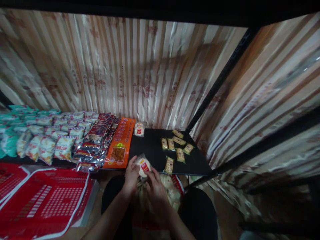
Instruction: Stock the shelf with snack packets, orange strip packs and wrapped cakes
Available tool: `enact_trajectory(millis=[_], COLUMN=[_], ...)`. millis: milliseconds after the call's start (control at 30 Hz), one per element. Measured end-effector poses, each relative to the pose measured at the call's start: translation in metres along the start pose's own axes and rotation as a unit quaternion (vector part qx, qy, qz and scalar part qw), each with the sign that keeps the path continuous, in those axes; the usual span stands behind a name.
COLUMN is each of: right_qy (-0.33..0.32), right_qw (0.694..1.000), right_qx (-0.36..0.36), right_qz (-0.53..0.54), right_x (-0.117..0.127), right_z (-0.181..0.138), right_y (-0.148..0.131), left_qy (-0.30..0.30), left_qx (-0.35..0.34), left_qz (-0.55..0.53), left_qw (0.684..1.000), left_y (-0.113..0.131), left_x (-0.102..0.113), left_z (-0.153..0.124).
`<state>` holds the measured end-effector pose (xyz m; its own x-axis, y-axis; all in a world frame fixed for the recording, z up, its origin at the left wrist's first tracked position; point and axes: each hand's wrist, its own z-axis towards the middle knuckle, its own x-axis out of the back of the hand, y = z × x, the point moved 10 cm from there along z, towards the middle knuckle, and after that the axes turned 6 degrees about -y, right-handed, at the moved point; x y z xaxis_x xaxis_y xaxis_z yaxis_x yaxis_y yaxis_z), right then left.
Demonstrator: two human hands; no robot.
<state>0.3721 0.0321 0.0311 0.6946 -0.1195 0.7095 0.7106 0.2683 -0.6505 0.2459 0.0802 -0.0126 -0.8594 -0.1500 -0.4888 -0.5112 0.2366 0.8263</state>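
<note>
Between my two hands, just in front of the black shelf (150, 146), is a round white snack packet (143, 165) with a red label and clear wrapper. My left hand (132, 175) grips its left side, and my right hand (154, 183) has its fingers on the lower right edge. A similar white packet (139, 129) stands at the back of the shelf, beside a flat orange packet (120, 143). Under my right hand, a clear bag (171, 190) with pale round pieces inside sits between my knees.
Several small yellow packets (180, 155) lie loose on the shelf's right part. Dark red packets (96, 136), white snack bags (63, 146) and teal bags (9, 143) crowd the left. A red basket (85, 190) stands at lower left. Black frame posts (222, 80) slant at right.
</note>
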Motion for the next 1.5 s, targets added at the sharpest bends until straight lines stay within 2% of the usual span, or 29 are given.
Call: enact_trajectory(millis=[100,233,333,400,500,600,700,767,900,1033,1133,1300,1500], right_qy=[-0.034,-0.012,-0.05,-0.082,-0.074,-0.067,-0.07,-0.067,-0.061,-0.052,-0.041,-0.039,-0.031], right_qw=[0.999,0.997,0.989,0.983,0.979,0.974,0.967,0.964,0.964,0.968,0.969,0.966,0.964], right_qx=[-0.034,-0.075,-0.133,-0.148,-0.164,-0.206,-0.244,-0.257,-0.257,-0.246,-0.242,-0.256,-0.263], right_qz=[-0.019,0.0,0.049,0.078,0.092,0.065,0.029,0.014,-0.015,-0.015,-0.011,0.011,0.012], right_x=[-0.002,0.008,-0.004,-0.016,-0.021,-0.021,-0.021,-0.023,-0.029,-0.037,-0.041,-0.048,-0.051], right_z=[0.02,0.058,0.083,0.097,0.118,0.14,0.162,0.175,0.199,0.22,0.232,0.244,0.253], right_y=[0.01,0.025,0.05,0.062,0.075,0.084,0.088,0.09,0.092,0.093,0.093,0.097,0.099], left_qy=[0.018,0.007,-0.015,-0.002,0.029,0.053,0.068,0.057,0.018,0.009,0.006,0.004,0.004], left_qx=[-0.001,0.0,-0.001,-0.016,-0.051,-0.075,-0.08,-0.083,-0.092,-0.097,-0.088,-0.082,-0.074], left_qz=[0.038,0.066,0.077,0.094,0.152,0.273,0.426,0.502,0.585,0.637,0.652,0.641,0.667], left_qw=[0.999,0.998,0.997,0.995,0.987,0.958,0.899,0.859,0.805,0.765,0.753,0.763,0.741], left_y=[0.002,0.007,0.01,0.014,0.024,0.036,0.044,0.045,0.041,0.042,0.043,0.046,0.049], left_x=[0.006,0.001,-0.007,-0.006,-0.006,-0.014,-0.028,-0.039,-0.054,-0.055,-0.053,-0.049,-0.048], left_z=[0.019,0.041,0.059,0.072,0.091,0.106,0.114,0.118,0.13,0.145,0.156,0.165,0.17])
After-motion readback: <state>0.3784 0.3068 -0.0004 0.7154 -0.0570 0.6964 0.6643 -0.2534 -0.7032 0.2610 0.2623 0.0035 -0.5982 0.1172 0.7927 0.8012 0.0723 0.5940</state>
